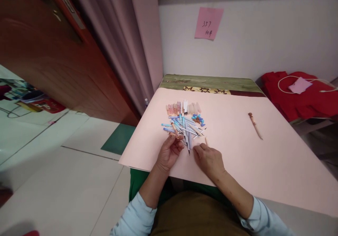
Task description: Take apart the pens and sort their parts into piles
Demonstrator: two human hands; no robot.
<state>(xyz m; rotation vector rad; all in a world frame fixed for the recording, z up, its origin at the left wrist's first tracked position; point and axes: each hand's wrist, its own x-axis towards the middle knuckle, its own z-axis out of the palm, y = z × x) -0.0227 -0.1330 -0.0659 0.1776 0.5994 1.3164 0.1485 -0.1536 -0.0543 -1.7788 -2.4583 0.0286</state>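
My left hand (171, 153) is closed at the near edge of a pile of pen parts (185, 125), with a tan-brown pen part (173, 134) at its thumb and fingertips. To its right, my right hand (210, 158) is low over the table, its fingers pinched together. What they hold is hidden. A beige pen barrel (207, 142) shows just past the knuckles; I cannot tell if it is held. The pile mixes blue and pale barrels with thin dark-tipped refills (188, 146). Small blue and brown pieces (198, 119) lie at its right side.
Behind the pile stretches a row of pinkish and pale barrels (173, 108) with white parts (185, 106). One assembled-looking pen (255, 126) lies on the right of the pink-covered table (229, 123). Red cloth (285, 102) with a white cable is beyond the table's right edge.
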